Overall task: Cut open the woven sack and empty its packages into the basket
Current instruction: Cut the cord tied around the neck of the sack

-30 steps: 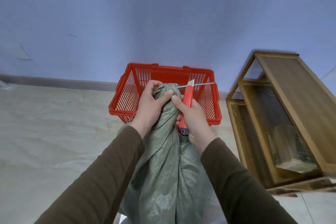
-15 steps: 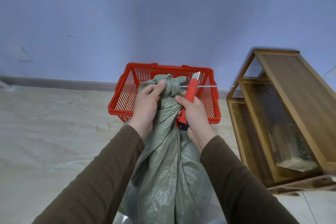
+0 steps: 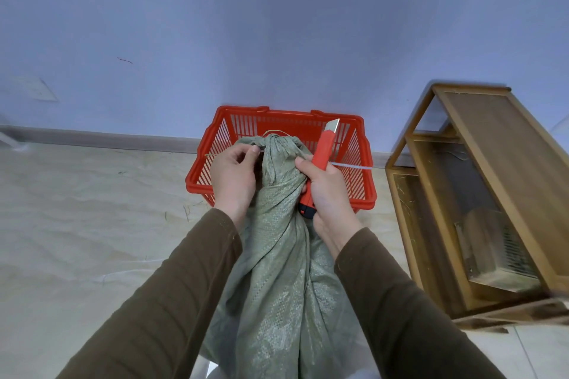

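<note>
Floor left of basket lay open; wooden shelf crowded right side; wall closed off behind.

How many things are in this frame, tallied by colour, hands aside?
Red: 2, the basket and the knife.
Green: 1, the sack.
Brown wood: 1, the shelf.
White: 1, a strap near the knife.
Total: 5.

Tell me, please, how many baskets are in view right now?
1: the red plastic basket sits on the floor against the wall, just behind the tied sack. No others show.
</note>
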A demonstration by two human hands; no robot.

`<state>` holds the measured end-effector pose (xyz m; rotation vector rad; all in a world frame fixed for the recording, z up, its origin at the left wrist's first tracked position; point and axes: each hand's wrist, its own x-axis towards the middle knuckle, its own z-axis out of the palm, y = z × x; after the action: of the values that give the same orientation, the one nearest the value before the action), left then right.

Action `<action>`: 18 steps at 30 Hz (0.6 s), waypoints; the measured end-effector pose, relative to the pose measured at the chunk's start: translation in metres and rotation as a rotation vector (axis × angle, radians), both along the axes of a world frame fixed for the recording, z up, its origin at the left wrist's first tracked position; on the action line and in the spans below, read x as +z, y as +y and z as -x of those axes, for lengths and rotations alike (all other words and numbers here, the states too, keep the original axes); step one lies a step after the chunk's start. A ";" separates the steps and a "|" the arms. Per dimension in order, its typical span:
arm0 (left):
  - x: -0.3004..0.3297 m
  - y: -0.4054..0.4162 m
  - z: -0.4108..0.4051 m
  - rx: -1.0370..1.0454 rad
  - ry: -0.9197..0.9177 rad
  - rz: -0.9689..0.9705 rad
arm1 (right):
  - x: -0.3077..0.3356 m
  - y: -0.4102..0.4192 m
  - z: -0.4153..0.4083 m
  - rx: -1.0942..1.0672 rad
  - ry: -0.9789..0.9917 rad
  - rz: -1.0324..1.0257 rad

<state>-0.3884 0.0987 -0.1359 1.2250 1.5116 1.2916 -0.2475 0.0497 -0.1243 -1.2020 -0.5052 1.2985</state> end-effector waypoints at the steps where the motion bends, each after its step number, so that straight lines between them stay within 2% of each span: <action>1: -0.003 0.002 0.004 0.014 -0.025 0.014 | 0.000 0.000 0.000 -0.006 -0.013 0.006; 5: -0.008 0.005 0.017 0.089 0.046 0.000 | 0.002 0.000 0.004 -0.012 -0.087 0.010; 8: -0.007 0.008 0.034 0.226 0.012 0.003 | 0.008 0.002 0.000 -0.092 -0.026 -0.031; 10: -0.008 0.012 0.056 0.345 -0.090 0.048 | 0.008 0.003 -0.014 -0.189 0.060 -0.051; 12: -0.008 0.014 0.075 0.438 -0.200 0.053 | 0.006 0.002 -0.023 -0.191 0.099 -0.036; 18: -0.005 0.007 0.104 0.758 -0.615 0.004 | -0.001 0.004 -0.004 -0.133 0.033 -0.014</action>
<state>-0.4921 0.1054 -0.1410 0.1521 1.5284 1.9116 -0.2435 0.0537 -0.1252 -1.1809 -0.4028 1.1972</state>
